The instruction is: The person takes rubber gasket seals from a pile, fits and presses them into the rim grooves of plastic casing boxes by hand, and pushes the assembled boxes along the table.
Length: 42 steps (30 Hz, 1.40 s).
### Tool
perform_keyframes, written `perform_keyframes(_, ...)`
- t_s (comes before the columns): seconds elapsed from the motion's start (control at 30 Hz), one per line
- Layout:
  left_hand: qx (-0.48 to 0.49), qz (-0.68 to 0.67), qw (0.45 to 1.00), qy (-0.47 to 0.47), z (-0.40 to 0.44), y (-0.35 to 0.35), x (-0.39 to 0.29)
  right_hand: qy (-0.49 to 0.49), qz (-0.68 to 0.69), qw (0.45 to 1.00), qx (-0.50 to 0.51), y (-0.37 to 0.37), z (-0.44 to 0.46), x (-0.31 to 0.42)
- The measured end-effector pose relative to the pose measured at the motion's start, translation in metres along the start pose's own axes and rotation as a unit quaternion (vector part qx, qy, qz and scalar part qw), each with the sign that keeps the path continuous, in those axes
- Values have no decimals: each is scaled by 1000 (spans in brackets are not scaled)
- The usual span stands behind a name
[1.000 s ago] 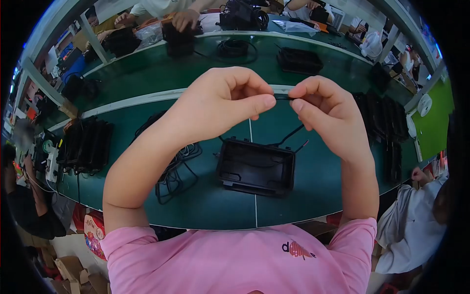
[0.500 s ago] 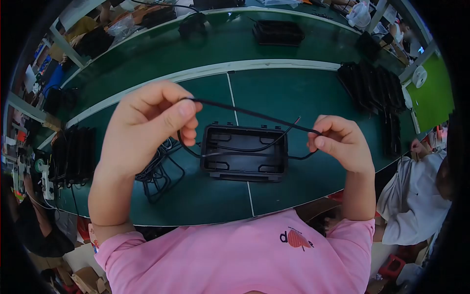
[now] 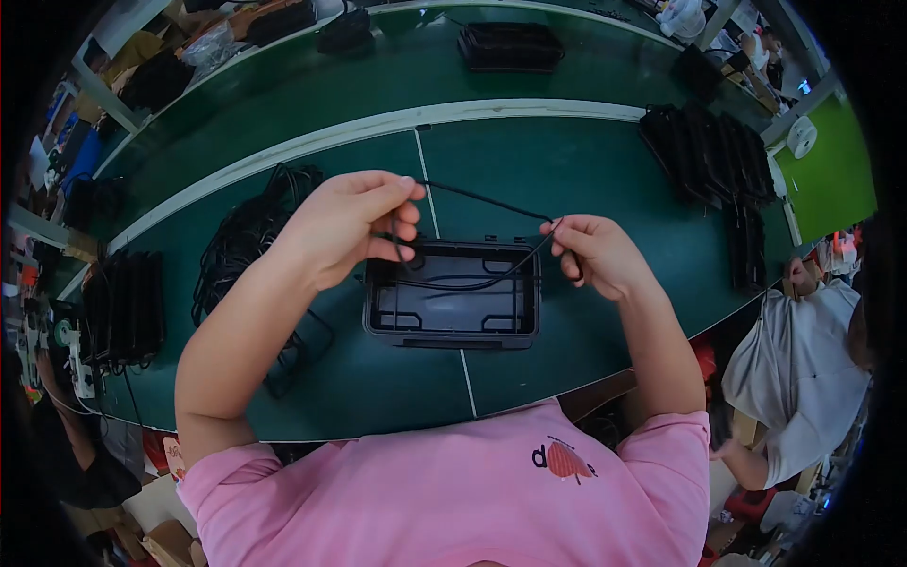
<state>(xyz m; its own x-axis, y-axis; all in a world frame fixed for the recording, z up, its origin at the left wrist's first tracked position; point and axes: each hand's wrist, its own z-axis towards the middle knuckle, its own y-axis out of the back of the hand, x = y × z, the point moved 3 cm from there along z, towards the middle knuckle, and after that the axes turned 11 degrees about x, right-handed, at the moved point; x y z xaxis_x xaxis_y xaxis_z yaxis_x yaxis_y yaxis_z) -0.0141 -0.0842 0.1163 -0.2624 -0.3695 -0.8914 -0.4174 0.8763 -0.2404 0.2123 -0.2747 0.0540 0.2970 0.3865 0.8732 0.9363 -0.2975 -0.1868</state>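
Observation:
A thin black cable (image 3: pixel 485 199) stretches in the air between my two hands, above the far side of a black plastic box (image 3: pixel 452 339). My left hand (image 3: pixel 354 222) pinches it above the box's far left corner. At the far right corner, my right hand (image 3: pixel 597 251) pinches the cable between thumb and fingers. Another length of cable curves across the inside of the box, which lies with its hollow side up. Whether the cable passes through the box walls is hard to see. Left of the box, partly behind my left arm, lies a tangled heap of black cable (image 3: pixel 244 231).
Black cases stand in a row at the left (image 3: pixel 124 307) and in a stack at the right (image 3: pixel 709 156). Another black case (image 3: pixel 511 47) sits on the far green surface beyond a white ledge (image 3: pixel 501 110). A person in a grey shirt (image 3: pixel 798 354) is at the right.
My hands have come closer together and the cable span is shorter. My left hand has moved right, my right hand left. The view has shifted, showing more of the cable heap.

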Motion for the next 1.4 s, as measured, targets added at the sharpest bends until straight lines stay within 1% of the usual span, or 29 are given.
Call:
perform_keyframes(0.1, -52, -3, 999, 9, -23, 19, 26, -26, -2, 999, 21, -28, -13, -4)
perform_keyframes(0.13, -59, -21, 998, 20, -29, 19, 38, -9, -4, 1000, 12, -34, -16, -4)
perform_keyframes(0.17, -59, -30, 998, 7, -34, 20, 48, 8, -7, 1000, 3, -37, -15, -4)
perform_keyframes(0.23, -62, -57, 996, -7, -46, 18, 60, 3, -5, 1000, 15, -34, -7, -5)
perform_keyframes(0.3, -60, -75, 995, 10, -59, 9, 71, 0, -41, 999, 25, -30, -1, -6)
perform_keyframes(0.33, -35, -98, 994, 24, -66, 4, 71, 16, -82, 996, 14, -31, -3, -2)
perform_keyframes(0.37, -38, -91, 995, 33, -72, 0, 70, 13, -81, 996, 22, -34, -7, 0)
perform_keyframes(0.4, -41, -83, 995, 43, -76, -3, 71, 30, -124, 992, -10, -37, -12, 4)
perform_keyframes(0.43, -42, -54, 997, 25, -79, -3, 74, 46, -166, 984, -42, -41, -17, 7)
perform_keyframes(0.47, -49, -56, 997, 29, -79, -4, 77, 56, -177, 980, -69, -44, -22, 8)
perform_keyframes(0.5, -64, 35, 997, -36, -79, -4, 75, 52, -175, 981, -62, -47, -24, 7)
perform_keyframes(0.53, -76, 127, 984, -99, -81, -5, 74, 78, -209, 972, -71, -48, -26, 7)
perform_keyframes(0.57, -82, 165, 978, -98, -80, -1, 75, 104, -243, 961, -80, -49, -27, 8)
perform_keyframes(0.6, -86, 163, 979, -93, -79, 1, 78, 100, -242, 962, -75, -49, -25, 5)
perform_keyframes(0.63, -113, 183, 971, -104, -78, 2, 78, 169, -317, 929, -95, -51, -26, 7)
perform_keyframes(0.67, -139, 203, 962, -115, -77, 3, 79, 236, -388, 883, -115, -53, -27, 9)
perform_keyframes(0.7, -141, 203, 963, -113, -77, 3, 81, 234, -387, 884, -114, -53, -26, 9)
perform_keyframes(0.77, -149, 115, 979, -81, -76, 4, 87, 279, -468, 829, -128, -56, -28, 11)
perform_keyframes(0.9, -124, 81, 988, -53, -79, 3, 85, 266, -461, 837, -124, -60, -35, 15)
perform_keyframes(0.97, -155, 139, 975, -82, -77, 4, 85, 251, -473, 834, -132, -58, -34, 16)
perform_keyframes(1.1, -150, 143, 976, -74, -74, 6, 88, 253, -467, 839, -122, -56, -25, 10)
perform_keyframes(1.17, -140, 121, 980, -72, -75, 10, 88, 262, -429, 857, -115, -53, -23, 7)
perform_keyframes(1.2, -140, 120, 980, -71, -75, 9, 87, 261, -429, 857, -115, -52, -22, 7)
perform_keyframes(1.27, -145, 128, 979, -68, -73, 8, 86, 245, -399, 878, -103, -50, -19, 8)
perform_keyframes(1.3, -143, 128, 979, -68, -73, 8, 86, 244, -399, 878, -105, -49, -17, 8)
perform_keyframes(1.37, -131, 145, 979, -52, -72, 10, 88, 236, -349, 903, -88, -47, -13, 5)
perform_keyframes(1.4, -124, 143, 980, -55, -72, 10, 89, 233, -352, 901, -94, -45, -12, 4)
